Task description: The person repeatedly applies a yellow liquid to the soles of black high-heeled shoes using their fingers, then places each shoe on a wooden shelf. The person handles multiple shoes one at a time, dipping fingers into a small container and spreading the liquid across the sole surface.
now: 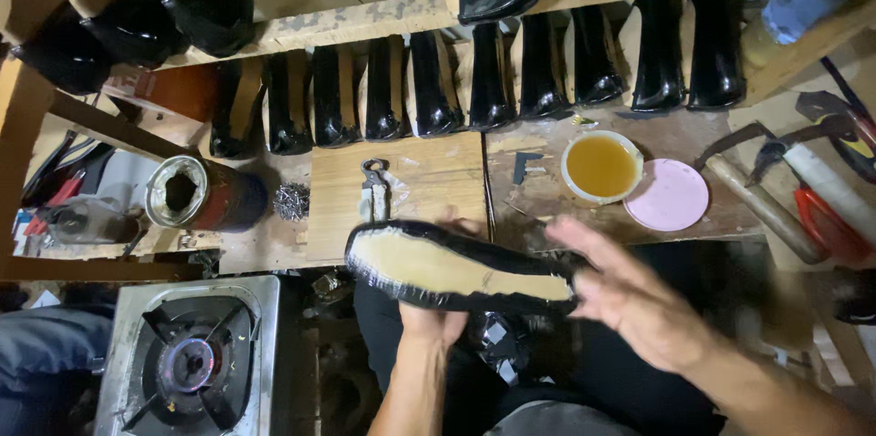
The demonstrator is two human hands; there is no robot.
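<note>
Two tiers of rough wooden shelving [365, 21] run along the back, the lower one carrying a row of about eleven glossy black shoe uppers [493, 80] stood on end, with more on the tier above. Below them is a scarred wooden workbench [401, 181], and down at the near left one steel gas burner [187, 358] with a low flame. The shoe [456, 267] is held sole-up over the person's lap, just off the bench edge, its pale insole rimmed by folded black upper. The left hand [429, 317] grips it from beneath; the right hand [630, 295], open and blurred, touches its heel end. On the bench are one rusty round tin [205, 194], one bowl of amber glue [600, 166], one flat pink lid [669, 194] and one pair of pincers [373, 185].
</note>
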